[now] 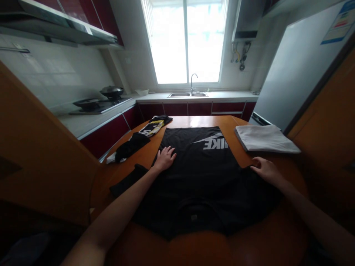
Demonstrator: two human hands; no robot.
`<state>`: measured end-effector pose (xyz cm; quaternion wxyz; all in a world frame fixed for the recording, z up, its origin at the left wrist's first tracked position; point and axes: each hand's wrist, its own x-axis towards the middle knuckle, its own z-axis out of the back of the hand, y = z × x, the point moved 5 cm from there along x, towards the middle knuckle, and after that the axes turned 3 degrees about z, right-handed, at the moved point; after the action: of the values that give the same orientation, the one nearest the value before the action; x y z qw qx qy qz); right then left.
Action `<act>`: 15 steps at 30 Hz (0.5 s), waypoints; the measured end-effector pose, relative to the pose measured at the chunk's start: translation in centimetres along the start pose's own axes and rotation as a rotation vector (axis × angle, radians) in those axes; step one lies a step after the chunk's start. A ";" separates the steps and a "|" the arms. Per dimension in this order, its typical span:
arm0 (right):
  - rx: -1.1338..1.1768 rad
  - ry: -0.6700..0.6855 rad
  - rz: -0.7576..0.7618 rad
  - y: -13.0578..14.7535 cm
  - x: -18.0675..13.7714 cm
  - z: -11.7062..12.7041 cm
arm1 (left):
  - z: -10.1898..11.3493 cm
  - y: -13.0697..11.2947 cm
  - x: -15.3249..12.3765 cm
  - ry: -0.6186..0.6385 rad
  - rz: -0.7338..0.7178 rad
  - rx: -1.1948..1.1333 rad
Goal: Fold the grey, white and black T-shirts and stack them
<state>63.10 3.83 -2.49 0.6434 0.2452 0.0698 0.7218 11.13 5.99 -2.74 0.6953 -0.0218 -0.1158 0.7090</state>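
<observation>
A black T-shirt [202, 177] with large pale lettering lies spread on the wooden table, its collar towards me and its hem at the far side. My left hand [164, 159] rests on the shirt's left edge, fingers stretched out and lying flat on the fabric. On the other side, my right hand [264, 170] pinches the edge of the right sleeve between thumb and fingers. The left sleeve lies out to the side, partly behind my left forearm.
Several dark garments [135, 142] lie in a row along the left of the orange-brown table [177, 251]. A folded whitish cloth [263, 138] sits at the right. Beyond are a counter with a sink [180, 95], a stove with pans [111, 91] and a fridge [294, 70].
</observation>
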 end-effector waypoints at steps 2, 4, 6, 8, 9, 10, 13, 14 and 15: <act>-0.124 -0.063 0.034 1.1 0.1 -0.1 | 0.1 -0.2 -0.1 -0.009 -0.002 -0.003; -0.118 -0.126 0.123 3.6 0.4 0.0 | 0.5 -0.4 -0.2 -0.046 -0.017 0.000; -0.033 -0.123 0.224 7.0 0.7 -0.4 | 0.8 -0.7 -0.3 -0.082 -0.037 0.015; 0.037 -0.082 0.304 10.2 0.8 -1.7 | 0.9 -0.8 -0.4 -0.066 -0.043 0.030; 0.046 -0.062 0.328 11.5 0.8 -2.5 | 0.8 -0.8 -0.4 -0.042 -0.038 0.033; 0.036 -0.041 0.340 12.5 0.7 -3.6 | 0.8 -0.7 -0.5 -0.017 -0.029 0.033; -0.048 0.078 0.338 13.5 0.2 -6.9 | 0.8 -0.6 -0.5 0.010 -0.012 0.025; -0.071 0.118 0.334 13.3 0.1 -7.7 | 0.8 -0.5 -0.5 0.009 -0.010 0.023; -0.083 0.141 0.331 13.1 0.0 -8.2 | 0.8 -0.5 -0.4 0.009 -0.009 0.019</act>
<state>47.76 3.44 -4.20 0.5190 0.1754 0.0437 0.8354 11.46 5.46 -1.97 0.6990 -0.0177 -0.1060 0.7070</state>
